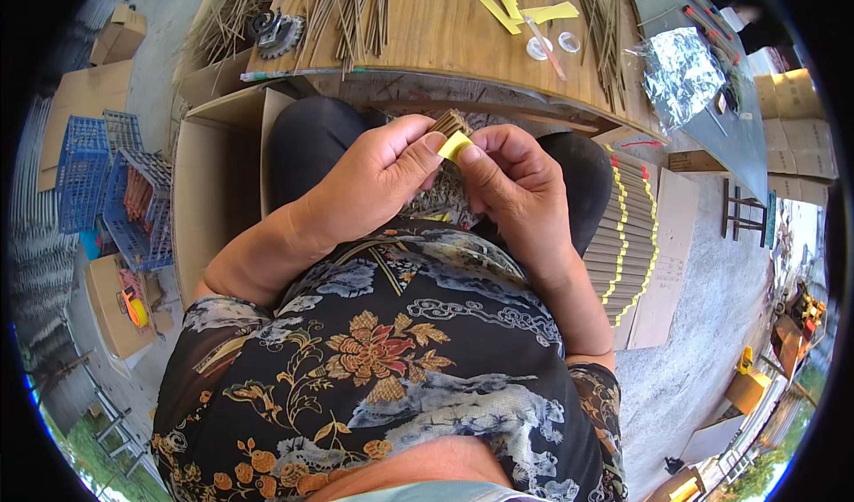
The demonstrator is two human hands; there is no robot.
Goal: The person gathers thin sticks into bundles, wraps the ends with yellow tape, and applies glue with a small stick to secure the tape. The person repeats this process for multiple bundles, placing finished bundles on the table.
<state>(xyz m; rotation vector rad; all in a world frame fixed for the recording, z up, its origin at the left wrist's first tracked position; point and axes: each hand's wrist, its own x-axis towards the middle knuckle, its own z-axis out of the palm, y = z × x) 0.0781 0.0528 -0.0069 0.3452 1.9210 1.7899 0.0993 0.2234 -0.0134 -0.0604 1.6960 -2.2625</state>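
Just above the centre of the frame, a small bundle of thin brown sticks [450, 123] is pinched between two hands, with a yellow paper strip [455, 145] against its near end. The left hand [378, 177] has its fingers curled shut around the bundle, thumb pressing the strip. The right hand [511, 182] pinches the strip between thumb and forefinger. Right of the lap, finished bundles with yellow bands [625, 235] lie stacked on flat cardboard [663, 280]. Above, a wooden table [436, 31] holds loose sticks [351, 4], more yellow strips [520, 8] and crumpled foil [680, 75]. Blue crates [111, 177] stand at the left.
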